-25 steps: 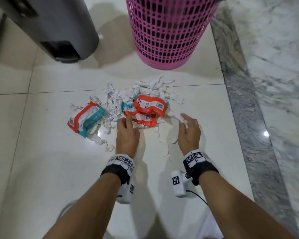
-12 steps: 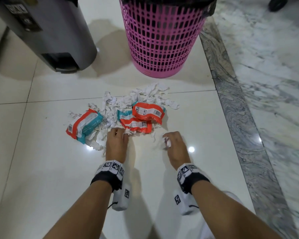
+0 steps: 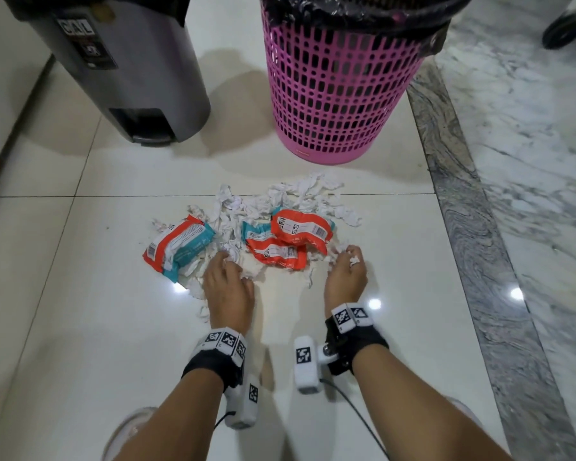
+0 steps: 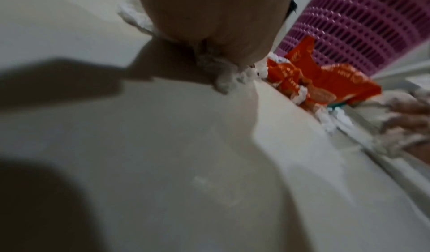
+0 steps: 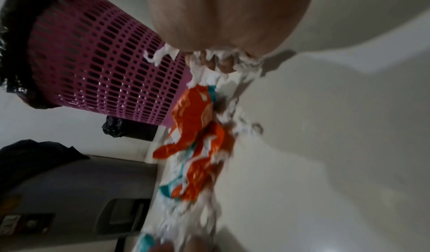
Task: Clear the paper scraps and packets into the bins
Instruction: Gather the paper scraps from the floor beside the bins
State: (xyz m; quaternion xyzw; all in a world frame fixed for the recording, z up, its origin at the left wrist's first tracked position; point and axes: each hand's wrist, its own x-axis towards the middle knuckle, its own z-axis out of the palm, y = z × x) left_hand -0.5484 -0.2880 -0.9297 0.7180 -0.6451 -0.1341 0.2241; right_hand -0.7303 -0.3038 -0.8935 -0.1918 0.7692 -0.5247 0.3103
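White paper scraps lie heaped on the tile floor around three orange-and-teal packets: one on the left, two overlapping in the middle. My left hand rests at the near edge of the heap between the packets, with its fingers curled over scraps. My right hand is just right of the middle packets and grips a wad of scraps. The orange packets lie just beyond its fingers.
A pink mesh basket with a black liner stands beyond the heap. A grey pedal bin, also lined, stands at the back left. A dark marble strip runs along the right. A wheel shows at the top right.
My right hand went from spread open to gripping scraps and moved up beside the middle packets. My left hand's fingers curled over scraps. The view tilted up, showing the bins' rims.
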